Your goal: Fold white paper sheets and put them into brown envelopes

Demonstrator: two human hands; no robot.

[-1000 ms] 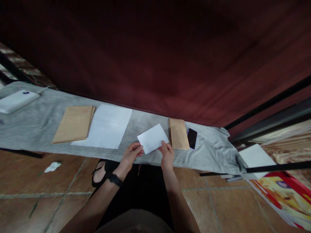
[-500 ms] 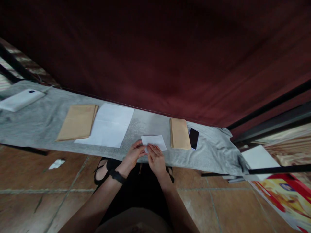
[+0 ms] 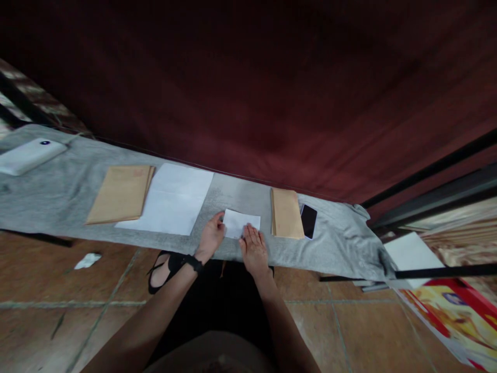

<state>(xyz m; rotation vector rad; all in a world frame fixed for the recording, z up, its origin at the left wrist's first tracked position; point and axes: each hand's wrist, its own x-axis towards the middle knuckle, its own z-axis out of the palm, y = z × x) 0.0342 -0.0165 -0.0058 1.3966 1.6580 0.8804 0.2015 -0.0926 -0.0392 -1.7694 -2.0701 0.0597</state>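
Note:
A small folded sheet of white paper (image 3: 236, 218) lies on the grey cloth in front of me. My left hand (image 3: 212, 237), with a dark band at the wrist, has its thumb and fingers closed at the paper's left edge. Flat on the paper's lower right part rests my right hand (image 3: 254, 249), fingers stretched out. To the left are larger white sheets (image 3: 176, 199), partly under a stack of brown envelopes (image 3: 120, 194). A narrower stack of brown envelopes (image 3: 286, 213) sits right of my hands, beside a dark-screened phone (image 3: 309, 221).
The grey cloth (image 3: 341, 243) covers a long narrow table. A white device (image 3: 31, 155) stands at its far left. Behind hangs a dark red curtain (image 3: 248, 103). Black metal bars (image 3: 430, 272) and a red and yellow box (image 3: 458, 316) are at the right.
My hands have spread apart: the left has moved to the paper's left edge, and the right has flattened out on its right side. The paper has shifted slightly left and lies squarer.

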